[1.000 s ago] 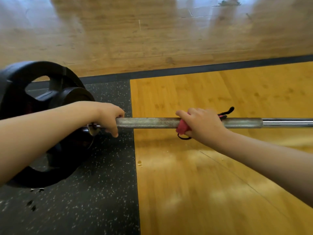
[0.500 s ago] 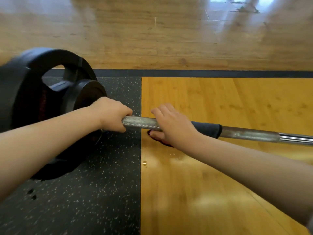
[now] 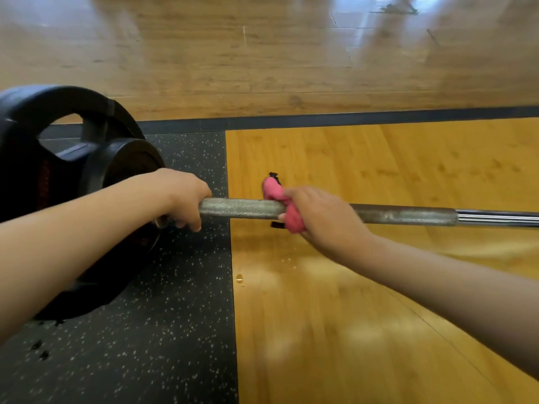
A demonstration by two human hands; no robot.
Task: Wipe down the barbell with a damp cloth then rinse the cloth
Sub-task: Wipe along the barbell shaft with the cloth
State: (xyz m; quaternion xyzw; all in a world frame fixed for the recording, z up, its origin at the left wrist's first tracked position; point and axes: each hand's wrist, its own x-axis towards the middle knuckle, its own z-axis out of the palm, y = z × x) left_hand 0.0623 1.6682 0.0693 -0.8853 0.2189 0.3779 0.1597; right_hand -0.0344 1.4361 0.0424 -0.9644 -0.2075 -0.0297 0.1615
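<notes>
A: What takes up the most room?

B: The pale wood floor (image 3: 262,53) across the top, blurred and streaked with glare. Below it, a yellow wooden platform (image 3: 379,316) fills the right side, and a black speckled mat (image 3: 145,345) lies on the left. A dark strip (image 3: 350,119) runs along their far edge.

A: And on the mat?

B: Black plates (image 3: 58,147), standing upright on it at the left. There is a big one with cut-out grips, and a smaller one sits against its inner face.

A: Where is the bar?

B: The bar (image 3: 242,207) runs from the plates out past the right edge, level above the mat and platform. It is dull and knurled in the middle of the view, then smooth and shiny further right.

A: What about the hands?

B: Both arms reach in from below. The left hand (image 3: 186,196) grips the bar just beside the plates, with its fingers curled over the top. The right hand (image 3: 318,217) is a little further along, over the platform, with bare knurling between the two. It is wrapped round the cloth and the bar together.

A: So the cloth is on the bar?

B: Yes. The pink cloth (image 3: 291,220) is bunched round the bar under the right palm (it has black trim at the edges). One lump pokes up above the bar and another shows just below it.

A: Anything smaller?

B: There is a drop (image 3: 239,277) on the platform close to the mat's edge, and a few dark specks (image 3: 40,348) on the mat at lower left. I cannot tell what those are.
</notes>
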